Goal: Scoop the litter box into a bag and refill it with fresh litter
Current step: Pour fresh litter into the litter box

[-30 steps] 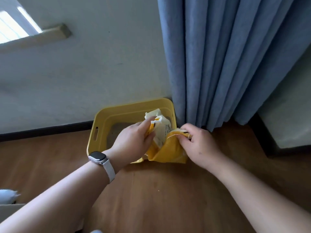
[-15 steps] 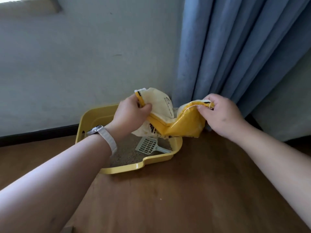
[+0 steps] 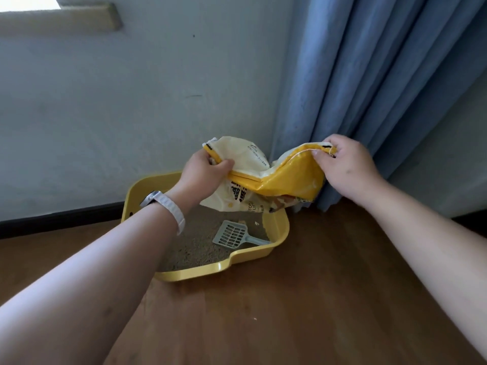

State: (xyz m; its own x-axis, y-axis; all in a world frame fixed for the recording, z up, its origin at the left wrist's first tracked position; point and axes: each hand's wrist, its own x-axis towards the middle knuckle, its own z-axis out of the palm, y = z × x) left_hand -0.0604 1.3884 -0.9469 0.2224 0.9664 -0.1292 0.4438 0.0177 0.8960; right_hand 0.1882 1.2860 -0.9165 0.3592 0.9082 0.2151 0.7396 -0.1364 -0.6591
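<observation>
A yellow and cream litter bag (image 3: 266, 180) hangs in the air above the back of the yellow litter box (image 3: 279, 227). My left hand (image 3: 203, 175) grips the bag's left top corner. My right hand (image 3: 345, 164) pinches its right top corner beside the curtain. The bag sags between the two hands. Grey-brown litter (image 3: 195, 248) covers the box floor, and a grey slotted scoop (image 3: 233, 235) lies on it at the right, handle pointing right.
The box sits on a wooden floor (image 3: 303, 299) against a white wall (image 3: 131, 114) with a black skirting (image 3: 58, 219). A blue curtain (image 3: 382, 75) hangs to the floor just right of the box. A window sill (image 3: 60, 22) is at top left.
Both hands have lifted the bag from the floor beside the box to above it and pulled its top corners apart. The scoop and litter have come into sight.
</observation>
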